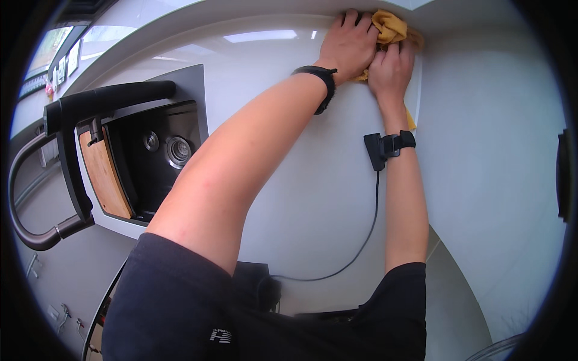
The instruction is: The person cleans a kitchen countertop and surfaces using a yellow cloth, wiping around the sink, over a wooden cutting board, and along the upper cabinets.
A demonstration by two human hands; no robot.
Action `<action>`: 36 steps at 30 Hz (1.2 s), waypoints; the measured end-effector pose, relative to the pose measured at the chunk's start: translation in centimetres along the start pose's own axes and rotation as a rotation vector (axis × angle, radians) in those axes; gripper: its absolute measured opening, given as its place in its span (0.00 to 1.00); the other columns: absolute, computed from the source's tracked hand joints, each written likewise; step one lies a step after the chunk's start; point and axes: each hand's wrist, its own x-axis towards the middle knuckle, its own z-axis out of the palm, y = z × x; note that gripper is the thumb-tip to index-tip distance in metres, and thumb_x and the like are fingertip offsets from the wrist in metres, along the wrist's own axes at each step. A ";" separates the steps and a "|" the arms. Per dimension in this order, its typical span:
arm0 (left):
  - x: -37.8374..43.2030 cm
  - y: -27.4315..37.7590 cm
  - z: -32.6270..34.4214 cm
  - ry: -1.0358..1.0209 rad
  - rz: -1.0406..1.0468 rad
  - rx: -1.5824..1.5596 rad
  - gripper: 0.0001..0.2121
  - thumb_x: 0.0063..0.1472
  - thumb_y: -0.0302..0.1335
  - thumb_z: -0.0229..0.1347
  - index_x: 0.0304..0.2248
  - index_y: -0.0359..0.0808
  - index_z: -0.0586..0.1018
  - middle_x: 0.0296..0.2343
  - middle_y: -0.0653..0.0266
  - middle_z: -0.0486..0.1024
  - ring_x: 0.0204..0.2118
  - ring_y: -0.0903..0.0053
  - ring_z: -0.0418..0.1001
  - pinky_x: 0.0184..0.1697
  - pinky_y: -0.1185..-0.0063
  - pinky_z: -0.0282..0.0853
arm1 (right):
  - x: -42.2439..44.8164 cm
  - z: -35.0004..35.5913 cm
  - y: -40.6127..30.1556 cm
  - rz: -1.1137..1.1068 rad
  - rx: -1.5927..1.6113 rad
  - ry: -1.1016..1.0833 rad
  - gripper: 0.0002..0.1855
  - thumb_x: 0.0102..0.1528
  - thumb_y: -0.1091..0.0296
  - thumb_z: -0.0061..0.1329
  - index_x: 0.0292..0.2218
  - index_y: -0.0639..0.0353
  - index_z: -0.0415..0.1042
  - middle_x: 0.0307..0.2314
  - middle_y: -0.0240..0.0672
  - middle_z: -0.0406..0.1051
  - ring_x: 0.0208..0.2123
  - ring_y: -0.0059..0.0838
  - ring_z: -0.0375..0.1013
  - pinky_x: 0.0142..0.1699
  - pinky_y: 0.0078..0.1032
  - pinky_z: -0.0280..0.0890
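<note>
Both of my hands are at the back right corner of a white countertop (307, 180), on a yellow cloth (389, 28). My left hand (351, 43) lies palm down, its fingers against the left side of the bunched cloth. My right hand (393, 67) presses on the cloth from the near side, its fingertips partly under a fold. Bits of yellow cloth also show below the left hand and beside the right wrist. Around each wrist is a black strap; the right one bears a black device (375, 151) with a cable. The palms are hidden.
To the left, a dark sink (153, 171) with a wooden board (104, 176) across it sits in the counter, a black tap (113, 94) over it. A pale wall (487, 135) rises at the right. The cable (375, 216) runs over the counter towards my body.
</note>
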 end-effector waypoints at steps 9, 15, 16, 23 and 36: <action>-0.1 0.3 -0.3 0.006 0.001 0.049 0.13 0.56 0.32 0.49 0.38 0.36 0.77 0.43 0.59 0.71 0.47 0.63 0.65 0.53 0.68 0.59 | 1.3 0.3 0.7 -0.099 -0.102 0.079 0.12 0.45 0.72 0.43 0.32 0.69 0.71 0.35 0.53 0.66 0.37 0.53 0.64 0.46 0.47 0.62; -0.5 -0.2 -1.5 -0.068 -0.025 -0.160 0.21 0.49 0.28 0.54 0.44 0.28 0.72 0.45 0.49 0.69 0.52 0.53 0.62 0.57 0.63 0.58 | 1.0 0.6 -0.5 0.026 -0.112 -0.003 0.18 0.50 0.72 0.42 0.43 0.70 0.68 0.43 0.57 0.65 0.47 0.57 0.63 0.52 0.46 0.58; -0.6 0.0 -1.4 -0.064 -0.020 -0.171 0.21 0.49 0.28 0.54 0.44 0.28 0.72 0.45 0.49 0.69 0.52 0.53 0.62 0.57 0.64 0.58 | 1.0 1.2 0.1 -0.069 -0.059 0.131 0.16 0.49 0.70 0.42 0.39 0.70 0.70 0.38 0.56 0.65 0.41 0.57 0.62 0.49 0.48 0.57; -1.6 0.5 1.1 0.175 -0.029 -0.161 0.18 0.54 0.28 0.50 0.44 0.30 0.73 0.45 0.51 0.69 0.52 0.55 0.63 0.56 0.65 0.60 | 0.1 2.6 1.9 -0.017 -0.130 0.114 0.18 0.53 0.66 0.42 0.43 0.67 0.69 0.40 0.57 0.65 0.43 0.58 0.62 0.50 0.48 0.57; 1.5 -1.7 -2.5 0.173 -0.022 0.126 0.15 0.57 0.31 0.45 0.41 0.32 0.73 0.41 0.53 0.70 0.45 0.62 0.68 0.47 0.69 0.65 | 4.2 -0.7 -1.5 -0.255 -0.340 0.042 0.18 0.55 0.71 0.39 0.42 0.76 0.68 0.40 0.60 0.67 0.42 0.56 0.67 0.50 0.43 0.63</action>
